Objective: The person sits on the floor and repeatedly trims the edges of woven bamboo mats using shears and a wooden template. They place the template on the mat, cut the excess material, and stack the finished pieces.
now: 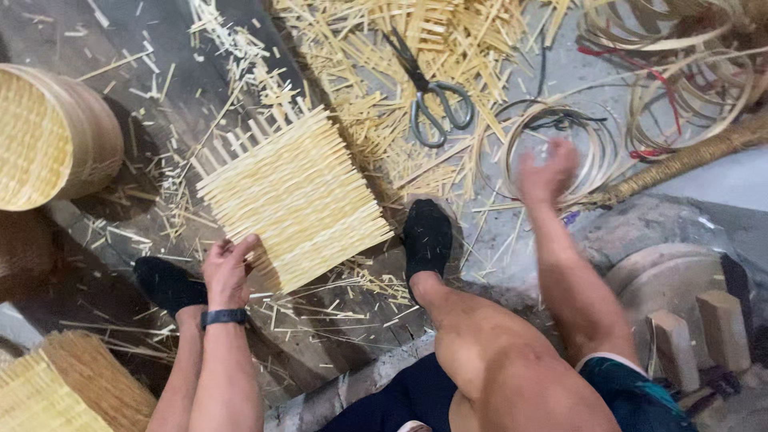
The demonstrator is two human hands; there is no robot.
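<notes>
Left hand (228, 270) gripping near corner of square pale woven bamboo-strip mat (294, 198), flat on dark floor, strips running lower-left to upper-right, right hand (546, 170) blurred, grip indeterminate, near coiled bamboo hoops (560, 152), steel scissors (432, 100) beyond.

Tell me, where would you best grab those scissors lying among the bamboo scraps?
Probably by the two grey loop handles of the scissors, coming from above on the side nearest the person. The loops point toward the person while the dark blades point away, lying flat and closed on the bamboo strips. The right hand is nearest; the left hand rests on the woven mat.
</notes>
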